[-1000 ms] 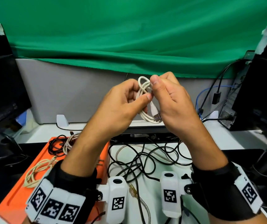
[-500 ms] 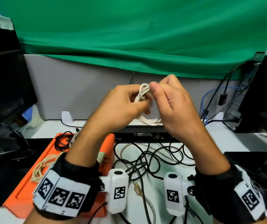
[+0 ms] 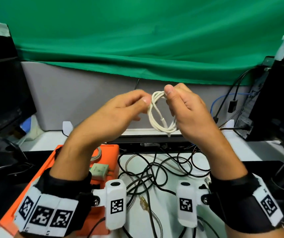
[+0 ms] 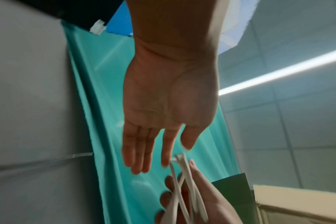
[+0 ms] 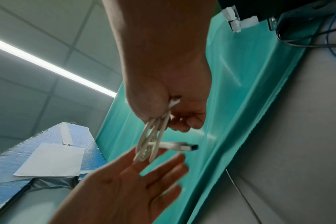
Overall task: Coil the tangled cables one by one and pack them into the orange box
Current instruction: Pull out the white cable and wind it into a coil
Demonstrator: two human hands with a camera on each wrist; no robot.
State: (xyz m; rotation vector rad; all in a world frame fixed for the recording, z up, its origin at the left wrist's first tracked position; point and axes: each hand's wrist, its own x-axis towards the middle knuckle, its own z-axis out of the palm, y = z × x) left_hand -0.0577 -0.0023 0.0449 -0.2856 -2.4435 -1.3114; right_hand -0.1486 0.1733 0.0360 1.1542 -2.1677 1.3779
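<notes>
A white cable (image 3: 162,117), wound into a small coil, hangs in the air in front of the grey partition. My right hand (image 3: 168,93) pinches the top of the coil between thumb and fingers. In the right wrist view the coil (image 5: 152,145) dangles from that hand (image 5: 169,116) with its plug sticking out sideways. My left hand (image 3: 144,100) is just left of the coil with straight, spread fingers (image 4: 138,159) and holds nothing. The orange box (image 3: 115,152) sits on the table below my left forearm.
A tangle of black and silver cables (image 3: 155,170) lies on the white table surface right of the box. Inside the box lie a coiled cable (image 3: 98,155) and a pale charger (image 3: 100,170). Dark monitors stand left (image 3: 3,93) and right (image 3: 282,100).
My left hand has let go of the coil and opened its fingers, drawing slightly left. The right hand now holds the coil alone, and the loops hang wider.
</notes>
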